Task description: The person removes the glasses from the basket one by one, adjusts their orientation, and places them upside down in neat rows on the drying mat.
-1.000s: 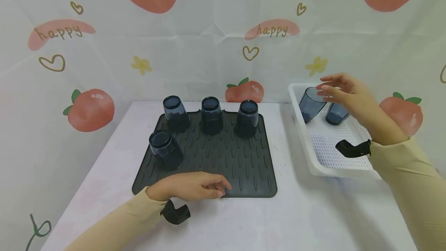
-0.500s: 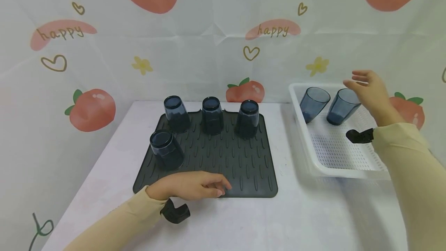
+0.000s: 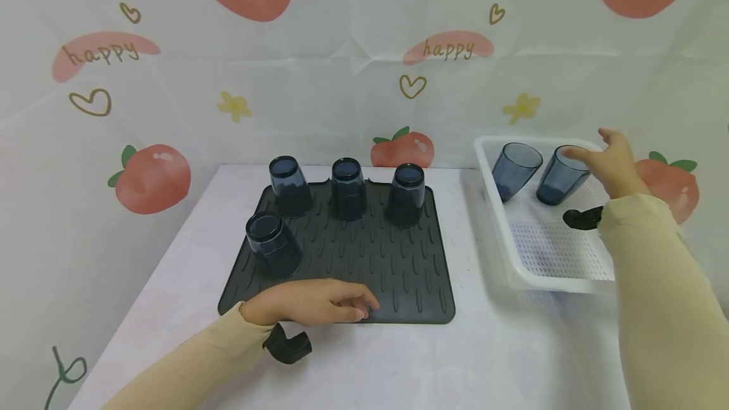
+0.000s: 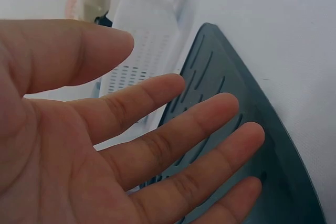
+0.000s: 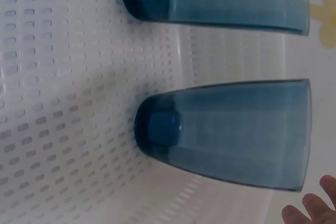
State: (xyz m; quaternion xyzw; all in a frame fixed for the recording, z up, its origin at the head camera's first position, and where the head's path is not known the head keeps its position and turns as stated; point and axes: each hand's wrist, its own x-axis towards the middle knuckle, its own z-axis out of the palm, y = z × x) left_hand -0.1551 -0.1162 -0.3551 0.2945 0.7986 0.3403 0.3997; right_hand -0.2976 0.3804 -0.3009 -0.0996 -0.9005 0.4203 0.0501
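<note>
My right hand [image 3: 614,166] is raised over the white basket [image 3: 507,252], its fingers spread and holding nothing. Beside it, a blue drinking glass [image 3: 559,177] leans in the basket, mouth up. In the right wrist view, fingertips [image 5: 312,203] appear near the rim of one glass [image 5: 236,135], with a gap between. The other blue glass [image 3: 514,173] leans to its left. My left hand [image 3: 310,302] hangs over the front edge of the dark drying mat [image 3: 364,258]. Its loosely extended fingers, seen in the left wrist view, hold nothing.
Upside down on the mat stand several more blue glasses: one at the front left [image 3: 272,245], and a back row of a left glass [image 3: 289,188], a middle glass [image 3: 347,192] and a right glass [image 3: 406,195]. A printed curtain [image 3: 319,81] hangs behind the table.
My right hand moved right from above the left glass in the basket, then lowered beside the right one. The left hand and the glasses have stayed in place.
</note>
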